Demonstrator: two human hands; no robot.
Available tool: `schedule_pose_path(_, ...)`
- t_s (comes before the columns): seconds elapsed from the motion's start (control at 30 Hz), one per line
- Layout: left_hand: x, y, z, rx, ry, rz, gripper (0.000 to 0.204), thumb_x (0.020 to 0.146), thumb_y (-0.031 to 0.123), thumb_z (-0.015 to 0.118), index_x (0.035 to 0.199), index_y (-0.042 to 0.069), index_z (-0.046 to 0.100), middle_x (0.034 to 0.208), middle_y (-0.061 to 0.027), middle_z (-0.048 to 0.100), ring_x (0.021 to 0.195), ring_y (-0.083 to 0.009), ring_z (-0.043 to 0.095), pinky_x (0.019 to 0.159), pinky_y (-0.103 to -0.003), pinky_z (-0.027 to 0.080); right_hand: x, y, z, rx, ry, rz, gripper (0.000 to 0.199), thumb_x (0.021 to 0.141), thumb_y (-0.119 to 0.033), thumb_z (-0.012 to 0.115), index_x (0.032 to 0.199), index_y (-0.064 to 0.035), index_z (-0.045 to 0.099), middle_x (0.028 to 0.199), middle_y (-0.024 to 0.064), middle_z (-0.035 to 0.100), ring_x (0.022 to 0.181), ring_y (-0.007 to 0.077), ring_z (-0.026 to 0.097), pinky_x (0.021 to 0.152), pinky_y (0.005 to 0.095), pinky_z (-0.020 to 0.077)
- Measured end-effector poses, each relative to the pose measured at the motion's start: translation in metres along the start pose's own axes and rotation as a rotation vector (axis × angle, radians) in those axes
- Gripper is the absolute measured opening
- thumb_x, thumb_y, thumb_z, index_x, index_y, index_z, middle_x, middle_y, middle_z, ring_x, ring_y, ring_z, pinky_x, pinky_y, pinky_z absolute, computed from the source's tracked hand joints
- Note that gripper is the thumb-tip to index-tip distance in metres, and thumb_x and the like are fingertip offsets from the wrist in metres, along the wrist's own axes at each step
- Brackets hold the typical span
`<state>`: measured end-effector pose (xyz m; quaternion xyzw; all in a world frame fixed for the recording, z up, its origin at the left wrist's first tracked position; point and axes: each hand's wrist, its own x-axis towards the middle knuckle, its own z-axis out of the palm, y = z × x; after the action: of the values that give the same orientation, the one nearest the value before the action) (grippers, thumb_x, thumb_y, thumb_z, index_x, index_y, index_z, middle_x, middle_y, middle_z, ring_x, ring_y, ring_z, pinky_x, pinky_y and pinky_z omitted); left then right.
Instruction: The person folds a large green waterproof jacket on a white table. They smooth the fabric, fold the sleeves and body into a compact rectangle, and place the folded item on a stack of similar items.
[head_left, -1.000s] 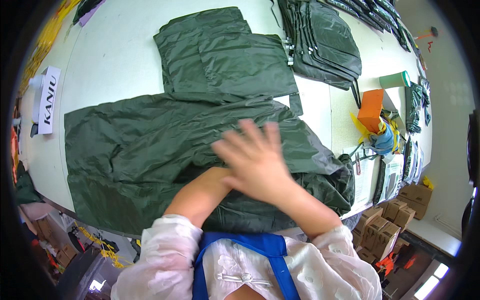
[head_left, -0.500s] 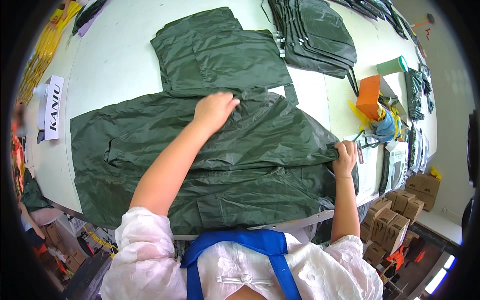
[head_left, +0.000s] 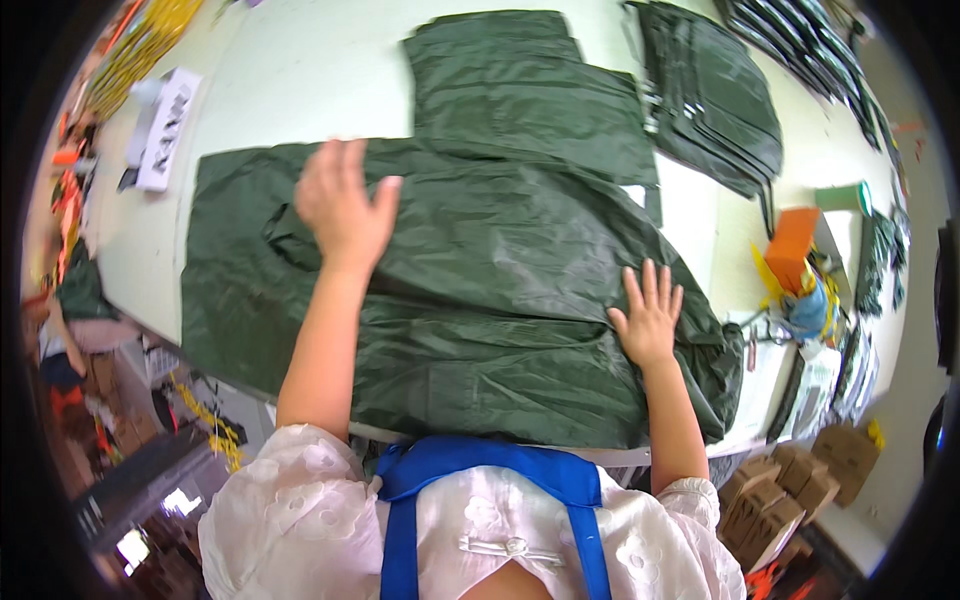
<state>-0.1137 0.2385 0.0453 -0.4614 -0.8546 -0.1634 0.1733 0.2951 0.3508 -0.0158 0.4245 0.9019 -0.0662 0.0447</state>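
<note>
A dark green waterproof garment, much like a rain jacket, lies spread and wrinkled across the near side of the table. My left hand is over its left part, fingers stretched and thumb apart, slightly blurred; whether it touches the cloth I cannot tell. A dark opening in the fabric shows just left of that hand's wrist. Farther right, my right hand rests flat on the garment with its fingers spread. Bunched cloth gathers at the garment's right end. Beyond its far edge lies a folded green garment, partly overlapped by it.
A stack of dark green drawstring bags lies at the far right. An orange box and a green roll stand on the right. A white sign stands at left. Cardboard boxes sit below the table's right end.
My left hand has moved left and opened. My right hand has let go of the garment's right end and now lies flat on the cloth. The garment looks smoother; the whole view has shifted.
</note>
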Motion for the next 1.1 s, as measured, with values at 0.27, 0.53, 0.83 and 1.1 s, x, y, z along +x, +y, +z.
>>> schedule_pose_path(0.27,-0.079,-0.145,-0.036,-1.004,-0.037,-0.800,0.026,0.087,0.020,0.066,0.101,-0.001,0.061,0.092,-0.0068,0.063,0.086,-0.0183,0.058,0.080,-0.027,0.043,0.015,-0.026,-0.008,0.110,0.190,0.102,0.048,0.082,-0.028,0.067,0.125,-0.0104,0.055,0.141,0.0141,0.041,0.136,0.0369,0.028,0.108,0.0527,0.0231)
schedule_pose_path(0.53,-0.151,-0.004,-0.137,-0.712,0.099,0.378,0.020,0.075,0.016,0.074,0.091,0.007,0.067,0.090,-0.0067,0.061,0.087,-0.0263,0.059,0.105,-0.053,0.035,-0.007,-0.276,-0.109,1.422,-0.135,-0.168,0.037,0.080,-0.011,0.072,0.113,0.0008,0.058,0.083,0.0008,0.057,0.073,0.0068,0.052,0.067,0.0217,0.0447)
schedule_pose_path(0.83,-0.133,-0.038,-0.146,-1.480,-0.379,-0.393,0.047,0.091,0.015,0.060,0.135,0.003,0.046,0.123,-0.0084,0.056,0.107,-0.0144,0.052,0.092,-0.028,0.042,-0.020,-0.246,-0.118,1.657,-0.179,-0.169,0.012,0.088,-0.002,0.062,0.100,-0.0022,0.064,0.086,-0.0050,0.059,0.078,0.0032,0.050,0.073,0.0181,0.0394)
schedule_pose_path(1.1,-0.106,-0.011,-0.179,-0.977,-0.213,-0.045,0.019,0.070,-0.009,0.070,0.084,0.001,0.061,0.077,-0.0016,0.056,0.063,-0.0089,0.049,0.055,-0.024,0.039,-0.033,-0.228,-0.169,0.745,0.535,-0.267,0.020,0.076,0.007,0.063,0.090,-0.0064,0.069,0.069,0.0040,0.051,0.057,0.0149,0.049,0.052,0.0254,0.0398)
